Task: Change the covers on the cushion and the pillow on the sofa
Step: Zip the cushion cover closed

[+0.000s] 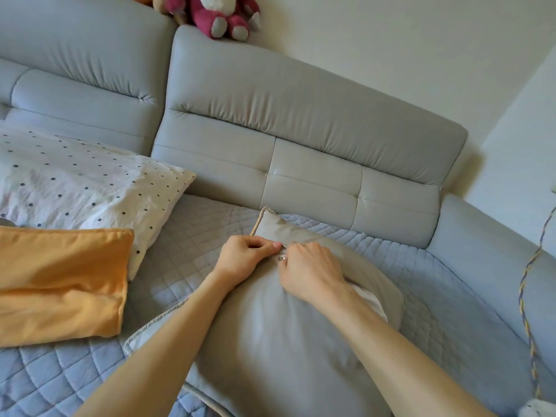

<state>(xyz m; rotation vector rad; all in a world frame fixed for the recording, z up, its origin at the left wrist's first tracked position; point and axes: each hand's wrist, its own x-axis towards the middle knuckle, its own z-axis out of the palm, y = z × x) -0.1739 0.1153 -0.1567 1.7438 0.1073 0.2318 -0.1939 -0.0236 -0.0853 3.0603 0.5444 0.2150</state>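
Cushion (270, 341) lay ctr on sofa (301, 130) seat; L hand (243, 254), R hand (310, 266) side by side on it. Pillow (75, 182) to L, loose cover (60, 284) in front, overlapping it. Plush toy (219, 13) atop backrest.

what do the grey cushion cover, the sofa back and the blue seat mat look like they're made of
Grey piped cushion cover: matt woven cloth, perhaps cotton; it creases softly.
Pale grey padded sofa back: leather or faux leather, I cannot tell which; smooth, with a slight sheen and gathered tucks at the seams.
Blue quilted seat mat: matt padded fabric, stitched in a diamond grid.
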